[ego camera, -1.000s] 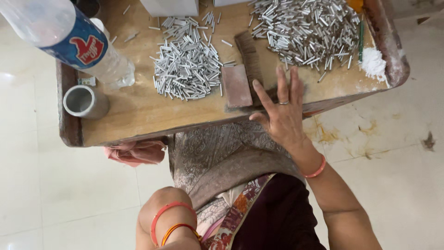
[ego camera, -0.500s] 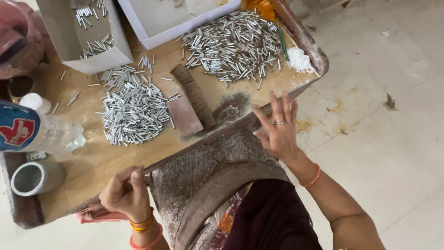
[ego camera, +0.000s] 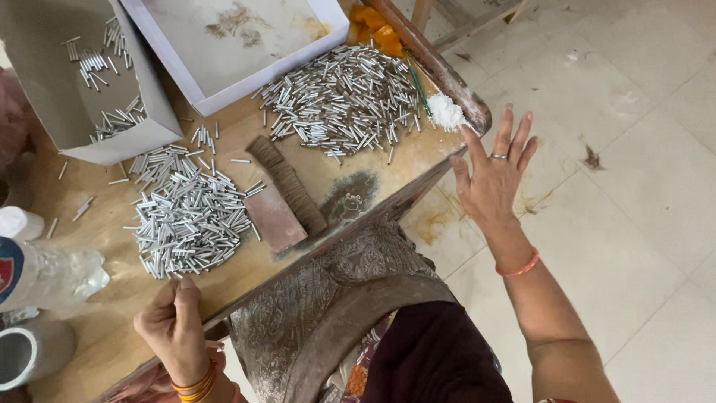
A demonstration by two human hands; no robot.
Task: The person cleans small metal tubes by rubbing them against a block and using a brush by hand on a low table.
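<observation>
My left hand (ego camera: 173, 322) rests on the near edge of a low wooden board (ego camera: 339, 198) that lies across my lap, its fingers curled and close to a heap of short silver tubes (ego camera: 186, 216). My right hand (ego camera: 494, 173) is spread open in the air beside the board's right corner, holding nothing; it wears a ring and an orange bangle. A second, larger heap of silver tubes (ego camera: 347, 101) lies at the far right of the board. A flat brown block with a dark bristle strip (ego camera: 280, 201) sits between the two heaps.
A small grey carton with several tubes (ego camera: 89, 82) and a white shallow box (ego camera: 239, 45) stand at the back. A clear plastic bottle (ego camera: 41, 272) and a grey cup (ego camera: 26, 354) lie at the left. White powder (ego camera: 446, 112) sits at the right corner. Tiled floor (ego camera: 634, 186) lies to the right.
My right hand has lifted off the board's near edge and moved out past the right corner. My left hand stays on the near edge. The view has shifted toward the boxes.
</observation>
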